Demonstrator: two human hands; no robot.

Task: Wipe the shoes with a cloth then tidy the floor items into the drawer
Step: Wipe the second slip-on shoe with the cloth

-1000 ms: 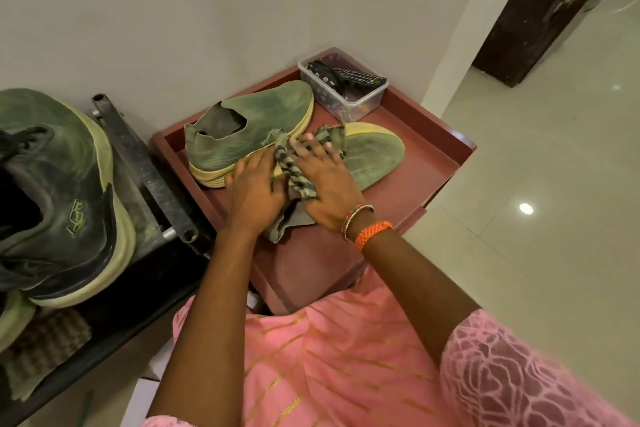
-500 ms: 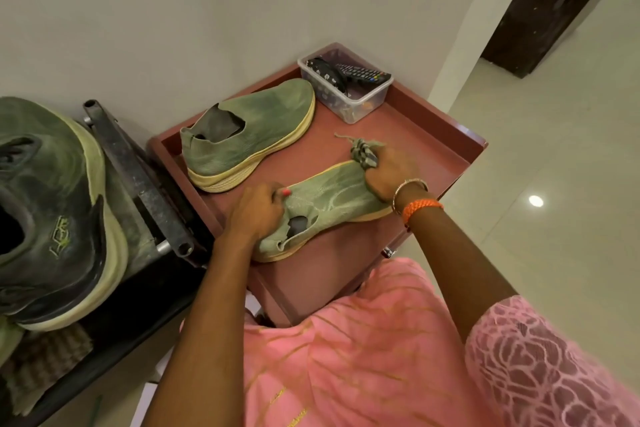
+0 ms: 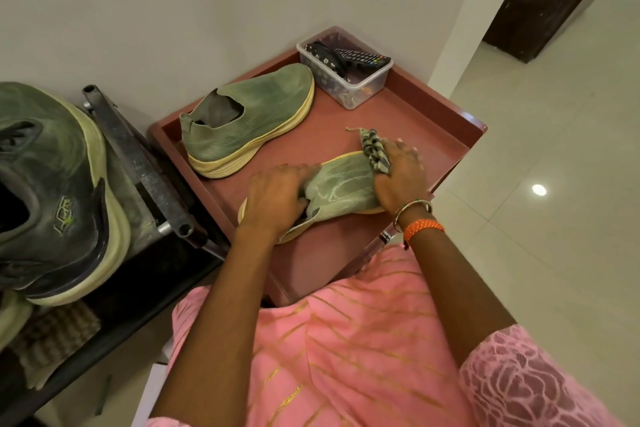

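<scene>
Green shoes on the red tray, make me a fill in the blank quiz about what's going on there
The right hand presses a striped ____ against the near shoe's toe.
The left hand grips that shoe at its ____ end.
The far shoe rests on the red ____.
The clear plastic box holds a black ____ control.

Missing words: cloth; heel; tray; remote

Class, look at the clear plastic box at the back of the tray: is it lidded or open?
Open. The clear plastic box has no lid; a remote control pokes above its rim.
</scene>
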